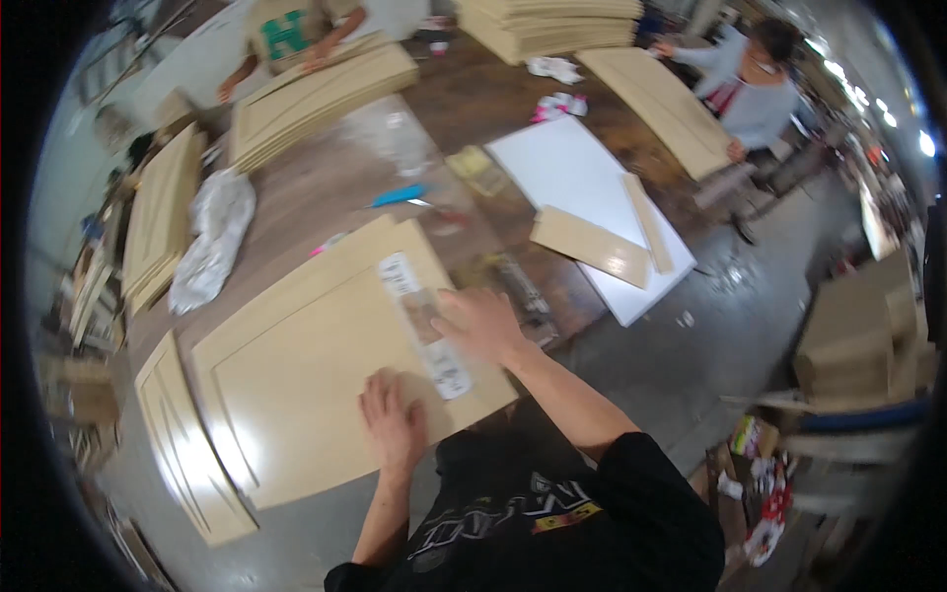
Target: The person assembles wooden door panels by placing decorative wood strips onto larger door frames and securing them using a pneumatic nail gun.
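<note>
A large cream panel [306, 380] with a routed outline lies on the table in front of me. My left hand [393, 419] rests on it near the close edge, fingers stretched out and holding nothing. Toward the panel's right side runs a white printed paper strip [449, 377], with a brownish patch [424, 314] across its middle. My right hand [483, 324] is over the strip, its fingertips beside that patch. Motion blurs its fingers, so whether it grips anything is unclear. Another cream panel shows partly under the first.
A narrow panel [187, 449] sits at the left edge. Beyond are a blue-handled tool [400, 195], crumpled plastic [212, 237], panel stacks [330, 99] and a white board [562, 168] with wood offcuts [590, 244]. Two people handle panels across the table; cartons [858, 335] stand right.
</note>
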Motion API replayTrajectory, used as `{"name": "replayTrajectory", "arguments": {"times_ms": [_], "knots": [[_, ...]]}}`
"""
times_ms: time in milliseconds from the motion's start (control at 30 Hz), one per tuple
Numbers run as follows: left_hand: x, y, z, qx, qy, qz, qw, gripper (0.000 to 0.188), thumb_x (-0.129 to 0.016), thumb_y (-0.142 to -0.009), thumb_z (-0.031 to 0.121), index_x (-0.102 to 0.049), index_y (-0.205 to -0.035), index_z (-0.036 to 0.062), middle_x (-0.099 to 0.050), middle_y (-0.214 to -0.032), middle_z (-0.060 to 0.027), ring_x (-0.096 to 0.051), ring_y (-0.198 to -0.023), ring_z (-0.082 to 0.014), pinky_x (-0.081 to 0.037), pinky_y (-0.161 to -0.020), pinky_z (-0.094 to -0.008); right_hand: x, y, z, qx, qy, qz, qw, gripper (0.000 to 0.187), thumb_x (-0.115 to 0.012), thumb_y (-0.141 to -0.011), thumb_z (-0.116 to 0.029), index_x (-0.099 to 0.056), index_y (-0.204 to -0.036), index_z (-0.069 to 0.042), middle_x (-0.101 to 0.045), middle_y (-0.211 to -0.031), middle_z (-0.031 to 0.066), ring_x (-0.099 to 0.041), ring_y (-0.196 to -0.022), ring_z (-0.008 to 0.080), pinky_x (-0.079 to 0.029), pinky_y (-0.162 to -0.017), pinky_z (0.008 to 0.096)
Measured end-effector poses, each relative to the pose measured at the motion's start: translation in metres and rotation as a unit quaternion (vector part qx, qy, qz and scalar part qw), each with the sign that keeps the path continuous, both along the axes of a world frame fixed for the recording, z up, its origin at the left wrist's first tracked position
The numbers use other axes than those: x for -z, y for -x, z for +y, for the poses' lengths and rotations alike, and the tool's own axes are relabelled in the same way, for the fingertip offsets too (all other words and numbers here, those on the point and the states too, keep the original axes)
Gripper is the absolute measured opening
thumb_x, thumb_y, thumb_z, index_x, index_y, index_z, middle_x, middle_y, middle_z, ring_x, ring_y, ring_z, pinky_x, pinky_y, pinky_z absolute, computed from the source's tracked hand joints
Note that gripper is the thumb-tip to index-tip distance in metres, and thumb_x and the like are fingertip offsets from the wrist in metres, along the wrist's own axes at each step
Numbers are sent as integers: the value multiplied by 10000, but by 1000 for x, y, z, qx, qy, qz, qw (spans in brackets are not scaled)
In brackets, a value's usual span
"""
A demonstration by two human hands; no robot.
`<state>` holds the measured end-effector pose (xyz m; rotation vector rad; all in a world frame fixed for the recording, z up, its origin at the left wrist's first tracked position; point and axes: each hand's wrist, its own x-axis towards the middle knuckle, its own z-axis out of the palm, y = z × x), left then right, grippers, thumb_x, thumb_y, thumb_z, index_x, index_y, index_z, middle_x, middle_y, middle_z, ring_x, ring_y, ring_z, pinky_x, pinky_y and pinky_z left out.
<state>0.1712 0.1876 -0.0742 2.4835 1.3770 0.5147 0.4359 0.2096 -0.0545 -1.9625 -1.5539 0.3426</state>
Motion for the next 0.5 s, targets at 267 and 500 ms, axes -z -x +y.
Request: {"name": "replayTrajectory", "arguments": {"times_ms": [267, 500], "knots": [[3, -18, 2, -20, -4, 26, 999, 506, -699, -883, 158, -595, -1362, 33, -510, -1498, -225, -425, -1436, -443, -287, -1216, -585, 61, -309, -102, 383, -27, -99, 918, 443, -787, -848, -299, -705, -1249, -129, -690, -1218, 156, -634, -1142, 395, -519, -987, 491], [5, -43, 6, -118, 2, -63, 991, 369, -647, -920, 59, -646, -1286, 9, -564, -1445, -217, -502, -1382, -404, -391, -1163, -510, 70, -413, -153, 367, 99, -137, 915, 318, -753, -848, -286, -733, -1144, -172, -684, -1117, 165, -662, -1036, 369, -544, -907, 476]]}}
